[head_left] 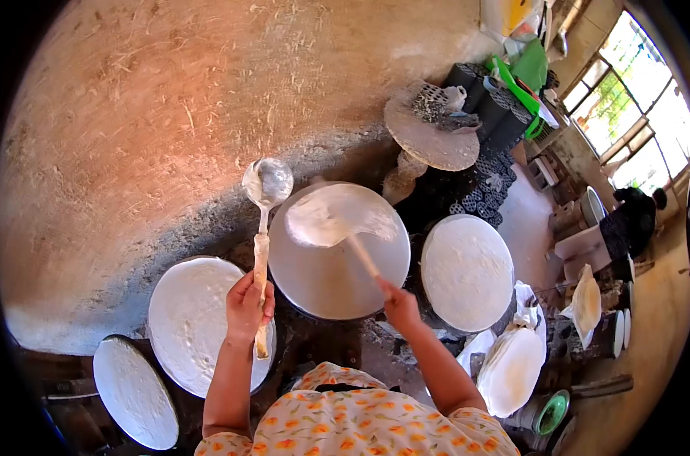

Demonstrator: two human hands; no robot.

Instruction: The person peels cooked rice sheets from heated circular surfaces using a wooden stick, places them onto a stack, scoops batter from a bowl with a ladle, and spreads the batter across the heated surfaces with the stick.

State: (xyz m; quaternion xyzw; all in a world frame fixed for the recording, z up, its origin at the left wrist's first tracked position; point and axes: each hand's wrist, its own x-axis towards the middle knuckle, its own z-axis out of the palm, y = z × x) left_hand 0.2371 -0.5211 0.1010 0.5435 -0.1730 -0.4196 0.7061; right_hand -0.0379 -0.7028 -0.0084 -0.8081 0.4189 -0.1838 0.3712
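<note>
My left hand [246,308] is closed around the wooden handle of a metal ladle [269,182], held upright with its batter-smeared bowl at the top. My right hand [400,308] grips the thin wooden handle of a spreader [365,258]. Motion blurs the spreader's head, which is over the middle round griddle [326,285]. White batter [318,216] forms a thick swirl on the far half of that griddle, and a thinner pale film covers the nearer part.
Round griddles covered in white stand at left [193,323] and right [468,272]. A white-coated disc [136,391] tilts at far left. Pale flat rounds [512,372] are stacked at lower right. Black honeycomb briquettes [482,190] sit behind, below a window. Another person [630,220] is at far right.
</note>
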